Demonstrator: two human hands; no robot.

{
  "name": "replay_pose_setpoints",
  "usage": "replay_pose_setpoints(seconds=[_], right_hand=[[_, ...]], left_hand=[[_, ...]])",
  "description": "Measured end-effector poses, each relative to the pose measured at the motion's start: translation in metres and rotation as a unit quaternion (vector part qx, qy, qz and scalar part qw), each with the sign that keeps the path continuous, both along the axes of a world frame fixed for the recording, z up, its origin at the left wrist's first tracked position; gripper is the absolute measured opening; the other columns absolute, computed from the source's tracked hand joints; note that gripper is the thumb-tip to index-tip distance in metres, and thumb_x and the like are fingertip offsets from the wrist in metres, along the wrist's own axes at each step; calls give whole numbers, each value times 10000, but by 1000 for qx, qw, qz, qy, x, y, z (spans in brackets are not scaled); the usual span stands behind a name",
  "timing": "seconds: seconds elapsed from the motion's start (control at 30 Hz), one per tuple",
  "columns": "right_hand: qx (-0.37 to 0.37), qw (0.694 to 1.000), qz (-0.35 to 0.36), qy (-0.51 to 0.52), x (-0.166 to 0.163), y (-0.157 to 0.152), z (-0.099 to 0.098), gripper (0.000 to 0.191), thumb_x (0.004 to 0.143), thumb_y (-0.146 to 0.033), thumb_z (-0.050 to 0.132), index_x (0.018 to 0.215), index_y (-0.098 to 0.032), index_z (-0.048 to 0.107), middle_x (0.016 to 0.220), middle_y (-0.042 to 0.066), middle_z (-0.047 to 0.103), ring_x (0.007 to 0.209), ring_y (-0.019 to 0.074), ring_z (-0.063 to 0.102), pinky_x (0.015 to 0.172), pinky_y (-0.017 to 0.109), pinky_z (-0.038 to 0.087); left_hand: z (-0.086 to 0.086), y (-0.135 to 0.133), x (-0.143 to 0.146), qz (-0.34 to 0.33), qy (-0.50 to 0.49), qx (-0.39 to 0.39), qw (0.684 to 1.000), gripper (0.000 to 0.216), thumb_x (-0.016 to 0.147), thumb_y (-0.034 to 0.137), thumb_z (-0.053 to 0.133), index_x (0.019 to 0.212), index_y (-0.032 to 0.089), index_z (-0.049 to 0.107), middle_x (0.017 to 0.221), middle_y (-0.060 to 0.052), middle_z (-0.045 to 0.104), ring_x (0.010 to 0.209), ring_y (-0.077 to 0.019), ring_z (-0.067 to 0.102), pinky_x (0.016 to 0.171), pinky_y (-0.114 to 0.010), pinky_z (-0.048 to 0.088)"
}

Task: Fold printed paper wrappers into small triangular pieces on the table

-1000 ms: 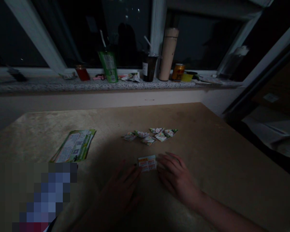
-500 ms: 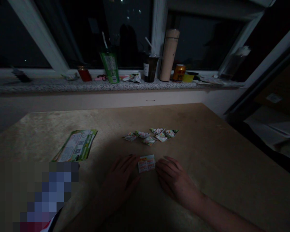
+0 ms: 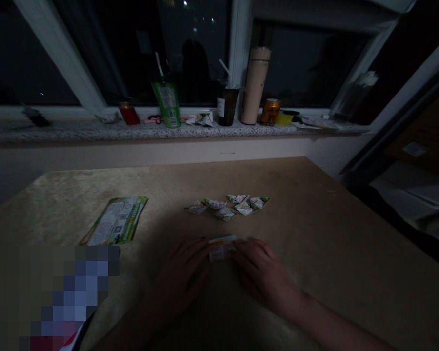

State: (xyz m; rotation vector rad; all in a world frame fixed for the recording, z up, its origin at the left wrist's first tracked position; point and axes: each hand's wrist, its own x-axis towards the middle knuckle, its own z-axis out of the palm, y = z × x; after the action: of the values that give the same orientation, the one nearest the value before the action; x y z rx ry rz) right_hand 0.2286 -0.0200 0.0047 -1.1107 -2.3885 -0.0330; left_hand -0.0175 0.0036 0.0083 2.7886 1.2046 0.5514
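Observation:
A small folded paper (image 3: 221, 248) with printed boxes lies on the table in front of me, a little blurred. My left hand (image 3: 186, 263) has its fingertips on the paper's left edge, with the thumb below. From the other side, my right hand (image 3: 259, 265) holds the right edge, its fingers covering part of the print. Just beyond, several small folded paper pieces (image 3: 226, 213) sit in a loose cluster, green and white with pointed corners. Flat green-and-white printed leaflets (image 3: 115, 222) are stacked to the left of my left hand.
The brown table (image 3: 332, 234) ends at a wall below a granite windowsill (image 3: 113, 129). On the sill stand a green cup (image 3: 168, 105), a dark cup (image 3: 227, 106) with a straw, a tall pink flask (image 3: 255, 85), an orange can (image 3: 270, 112) and a red jar (image 3: 129, 113).
My right hand has shifted slightly left, so its fingers now overlap the paper's right edge. My left hand stays almost in place. The folded pieces and leaflets are unmoved.

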Motion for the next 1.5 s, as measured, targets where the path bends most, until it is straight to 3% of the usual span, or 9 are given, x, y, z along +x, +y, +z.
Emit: replay_pose_setpoints(seconds=[0.23,0.43,0.63,0.87,1.03,1.27,1.5], right_hand=[[-6,1000,27,4,0,-4,2,332,881,-164,462,1203,-157,544,1355,143,467,971,215,571,812,361,485],[-23,999,26,-37,1,-4,2,375,880,-171,474,1252,-181,515,1361,93,478,1104,246,503,902,407,415],[-36,998,44,-28,0,-2,5,333,885,-157,458,1205,-160,548,1313,99,525,1178,231,461,944,393,405],[-33,998,43,-44,1,0,8,378,891,-158,461,1266,-162,502,1339,97,503,1247,221,416,1018,417,361],[-20,997,43,-56,0,0,10,348,892,-165,457,1233,-156,529,1368,87,474,1284,232,377,1050,461,335],[17,998,64,-4,1,-3,12,227,879,-139,449,1038,-138,611,1229,124,586,1252,232,429,1051,460,346],[-67,993,101,11,-4,-3,7,190,903,-185,460,1045,-171,586,1063,99,650,1087,191,548,1005,397,380]], left_hand=[[9,-8,-1,-52,22,10,998,421,916,188,422,1334,234,404,1323,-31,516,1221,-184,444,1106,-445,235],[16,-11,3,-93,65,15,993,430,901,131,404,1316,240,444,1280,-6,554,1206,-161,452,1133,-424,149],[22,-15,7,-112,99,17,989,454,896,123,395,1336,233,417,1305,-2,537,1211,-156,445,1131,-422,146],[13,-18,7,-139,62,-24,988,401,870,129,484,1260,224,495,1294,-19,534,1226,-171,434,1076,-336,320],[8,-18,6,-140,27,-61,988,358,886,148,479,1237,215,503,1295,-56,513,1230,-209,434,1019,-357,406],[11,-19,10,-135,16,-87,987,386,861,132,490,1239,201,460,1275,-64,534,1210,-210,460,1030,-385,398],[8,-20,12,-128,-5,-123,984,363,847,120,497,1195,214,457,1256,-62,540,1199,-201,471,1038,-380,385]])
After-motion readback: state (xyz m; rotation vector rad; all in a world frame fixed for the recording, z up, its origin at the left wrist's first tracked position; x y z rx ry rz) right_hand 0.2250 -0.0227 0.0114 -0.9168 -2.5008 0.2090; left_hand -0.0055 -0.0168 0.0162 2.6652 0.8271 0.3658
